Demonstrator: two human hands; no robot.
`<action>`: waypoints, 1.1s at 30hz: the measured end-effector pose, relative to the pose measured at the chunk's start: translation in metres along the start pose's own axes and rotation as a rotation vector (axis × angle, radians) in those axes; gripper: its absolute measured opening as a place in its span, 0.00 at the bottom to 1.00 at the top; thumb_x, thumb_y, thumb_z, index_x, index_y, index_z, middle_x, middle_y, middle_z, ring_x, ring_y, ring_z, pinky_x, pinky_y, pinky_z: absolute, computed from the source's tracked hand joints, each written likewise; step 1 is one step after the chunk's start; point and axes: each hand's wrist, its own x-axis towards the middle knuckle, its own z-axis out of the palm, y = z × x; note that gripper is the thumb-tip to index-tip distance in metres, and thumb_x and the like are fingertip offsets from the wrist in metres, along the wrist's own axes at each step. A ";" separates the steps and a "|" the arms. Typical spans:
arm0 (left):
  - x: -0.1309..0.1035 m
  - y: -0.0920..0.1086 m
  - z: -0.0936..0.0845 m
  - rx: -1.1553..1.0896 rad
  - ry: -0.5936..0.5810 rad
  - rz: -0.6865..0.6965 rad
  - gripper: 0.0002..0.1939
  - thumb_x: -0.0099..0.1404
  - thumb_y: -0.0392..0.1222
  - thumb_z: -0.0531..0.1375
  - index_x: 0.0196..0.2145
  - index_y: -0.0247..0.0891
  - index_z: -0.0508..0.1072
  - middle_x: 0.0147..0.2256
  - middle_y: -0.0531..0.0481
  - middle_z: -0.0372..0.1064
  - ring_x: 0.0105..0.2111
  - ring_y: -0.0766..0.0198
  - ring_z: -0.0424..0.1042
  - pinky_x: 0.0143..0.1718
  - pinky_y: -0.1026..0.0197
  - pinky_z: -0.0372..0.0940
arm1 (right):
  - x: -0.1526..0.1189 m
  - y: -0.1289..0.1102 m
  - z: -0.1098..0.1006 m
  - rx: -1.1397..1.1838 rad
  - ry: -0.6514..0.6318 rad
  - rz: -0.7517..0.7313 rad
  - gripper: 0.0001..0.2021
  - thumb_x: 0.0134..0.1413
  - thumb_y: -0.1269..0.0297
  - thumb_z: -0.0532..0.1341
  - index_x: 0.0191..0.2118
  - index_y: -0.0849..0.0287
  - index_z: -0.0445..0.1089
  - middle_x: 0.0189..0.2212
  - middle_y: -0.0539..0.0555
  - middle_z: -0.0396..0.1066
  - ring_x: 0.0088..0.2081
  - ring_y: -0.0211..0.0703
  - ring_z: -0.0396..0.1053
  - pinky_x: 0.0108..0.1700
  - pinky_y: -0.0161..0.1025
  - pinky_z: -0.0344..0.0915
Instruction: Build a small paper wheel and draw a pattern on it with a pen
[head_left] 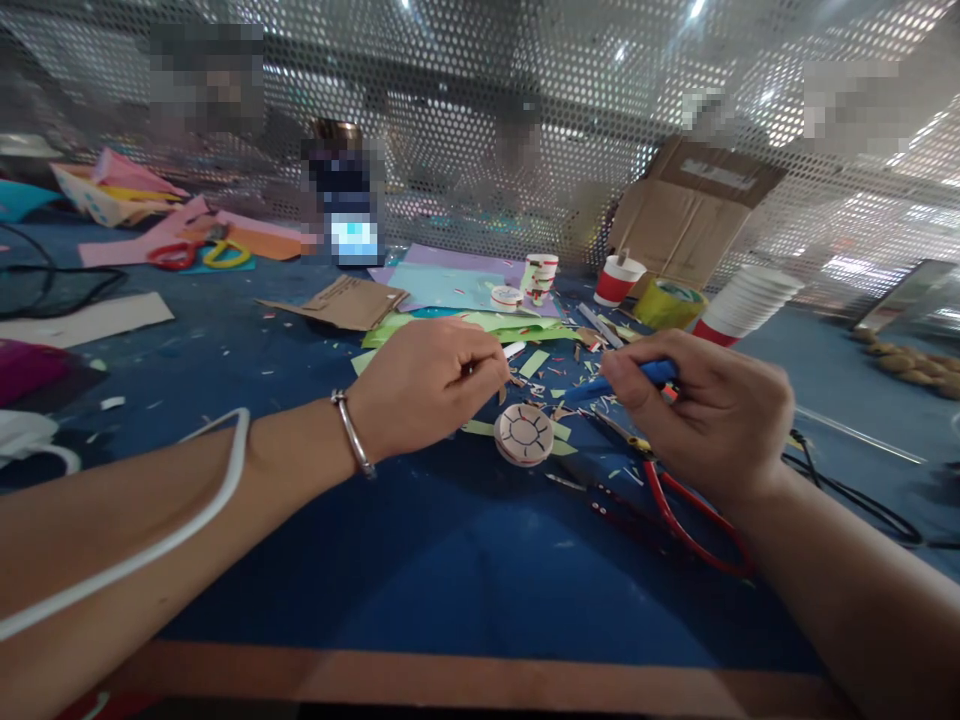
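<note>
The blue table bears red-handled scissors, a round piece with dark lines drawn on top, green, blue and purple paper, cardboard, small scraps, tape, a red cup and stacked cups tilted to one side.

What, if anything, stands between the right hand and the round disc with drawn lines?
The blades of the red-handled scissors lie on the table between the right hand, which holds a blue pen, and the disc. They lie low, so the way above looks open.
</note>
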 end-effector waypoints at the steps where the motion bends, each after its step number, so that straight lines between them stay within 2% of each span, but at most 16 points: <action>1: -0.001 0.001 0.001 0.019 -0.022 0.021 0.18 0.70 0.50 0.54 0.33 0.38 0.79 0.31 0.49 0.73 0.36 0.60 0.69 0.40 0.57 0.60 | 0.000 0.000 0.000 -0.009 -0.002 -0.004 0.08 0.62 0.62 0.64 0.31 0.56 0.73 0.22 0.46 0.74 0.21 0.32 0.67 0.23 0.35 0.59; 2: -0.002 0.001 0.003 0.037 -0.053 0.039 0.20 0.69 0.57 0.57 0.37 0.38 0.79 0.34 0.48 0.73 0.38 0.58 0.69 0.41 0.56 0.60 | 0.000 -0.001 -0.001 -0.017 -0.006 -0.004 0.08 0.62 0.62 0.64 0.31 0.56 0.73 0.22 0.46 0.74 0.21 0.33 0.67 0.23 0.35 0.59; 4: -0.005 0.002 0.008 0.067 -0.122 0.052 0.32 0.59 0.70 0.61 0.45 0.39 0.77 0.40 0.46 0.73 0.44 0.52 0.68 0.45 0.53 0.61 | 0.000 -0.001 -0.001 -0.025 -0.011 -0.007 0.09 0.63 0.62 0.64 0.31 0.56 0.73 0.22 0.46 0.75 0.21 0.33 0.67 0.23 0.35 0.58; 6: -0.008 0.002 0.014 0.098 -0.171 0.044 0.40 0.52 0.74 0.64 0.50 0.39 0.74 0.45 0.43 0.71 0.48 0.48 0.65 0.49 0.49 0.60 | 0.001 -0.002 -0.001 -0.028 -0.011 -0.009 0.09 0.63 0.62 0.63 0.31 0.56 0.73 0.22 0.46 0.75 0.21 0.33 0.67 0.23 0.36 0.58; 8: -0.009 0.003 0.019 0.120 -0.213 0.031 0.37 0.51 0.71 0.67 0.47 0.39 0.73 0.46 0.43 0.70 0.50 0.46 0.63 0.50 0.47 0.60 | 0.000 -0.002 -0.001 -0.030 -0.006 -0.013 0.09 0.63 0.62 0.63 0.31 0.56 0.73 0.22 0.46 0.75 0.20 0.33 0.67 0.23 0.36 0.58; 11: -0.009 0.006 0.020 0.112 -0.222 0.033 0.29 0.53 0.60 0.70 0.45 0.39 0.72 0.44 0.45 0.70 0.48 0.47 0.64 0.48 0.49 0.61 | 0.000 -0.002 -0.001 -0.038 0.002 -0.019 0.09 0.63 0.61 0.64 0.31 0.55 0.73 0.22 0.46 0.75 0.21 0.34 0.68 0.23 0.36 0.59; 14: -0.007 0.009 0.010 0.157 -0.048 0.105 0.24 0.57 0.48 0.68 0.48 0.39 0.69 0.46 0.45 0.71 0.47 0.50 0.66 0.47 0.49 0.62 | -0.001 -0.002 -0.001 -0.040 0.005 -0.002 0.08 0.62 0.61 0.64 0.31 0.55 0.73 0.23 0.46 0.76 0.21 0.34 0.68 0.24 0.36 0.61; 17: -0.006 0.007 -0.001 0.351 0.177 0.238 0.21 0.63 0.39 0.63 0.54 0.41 0.68 0.52 0.45 0.70 0.54 0.47 0.65 0.55 0.46 0.58 | -0.002 -0.001 -0.001 -0.023 0.015 0.016 0.07 0.62 0.61 0.64 0.32 0.54 0.73 0.24 0.46 0.76 0.21 0.34 0.68 0.25 0.36 0.62; 19: -0.005 0.004 -0.005 0.449 0.222 0.305 0.22 0.65 0.36 0.62 0.56 0.43 0.67 0.55 0.46 0.69 0.57 0.47 0.64 0.58 0.44 0.56 | -0.002 -0.001 -0.001 -0.017 0.029 0.022 0.07 0.62 0.62 0.64 0.32 0.54 0.74 0.24 0.46 0.76 0.22 0.34 0.69 0.26 0.36 0.63; 24: -0.004 0.000 -0.006 0.491 0.257 0.327 0.23 0.65 0.41 0.64 0.57 0.43 0.67 0.54 0.47 0.70 0.55 0.47 0.65 0.58 0.44 0.58 | -0.003 -0.001 -0.002 -0.025 0.066 0.019 0.06 0.61 0.63 0.65 0.32 0.54 0.73 0.23 0.46 0.74 0.24 0.36 0.70 0.27 0.36 0.65; 27: -0.004 0.005 -0.007 0.576 0.286 0.376 0.21 0.68 0.38 0.61 0.58 0.45 0.66 0.56 0.47 0.68 0.56 0.45 0.64 0.58 0.43 0.56 | -0.003 -0.001 -0.003 -0.013 0.083 0.012 0.05 0.59 0.64 0.66 0.31 0.55 0.73 0.24 0.46 0.74 0.24 0.35 0.70 0.28 0.35 0.66; 29: -0.005 0.006 -0.007 0.557 0.265 0.380 0.20 0.69 0.38 0.60 0.58 0.43 0.66 0.56 0.47 0.68 0.55 0.46 0.63 0.57 0.44 0.56 | -0.003 -0.001 -0.004 0.003 0.089 0.008 0.05 0.59 0.65 0.66 0.32 0.55 0.73 0.24 0.46 0.75 0.24 0.34 0.70 0.29 0.34 0.66; 31: -0.005 0.004 -0.004 0.448 0.216 0.300 0.21 0.67 0.45 0.63 0.55 0.41 0.68 0.52 0.46 0.71 0.52 0.47 0.65 0.53 0.45 0.56 | -0.004 -0.002 -0.005 0.015 0.094 0.017 0.05 0.59 0.66 0.66 0.32 0.55 0.73 0.24 0.45 0.75 0.24 0.34 0.71 0.29 0.34 0.67; 33: -0.005 0.000 0.000 0.324 0.143 0.170 0.26 0.61 0.56 0.67 0.52 0.40 0.71 0.47 0.46 0.73 0.48 0.48 0.67 0.50 0.46 0.56 | -0.004 -0.003 -0.006 0.005 0.103 0.036 0.05 0.60 0.66 0.65 0.32 0.54 0.73 0.24 0.46 0.75 0.24 0.35 0.71 0.29 0.35 0.68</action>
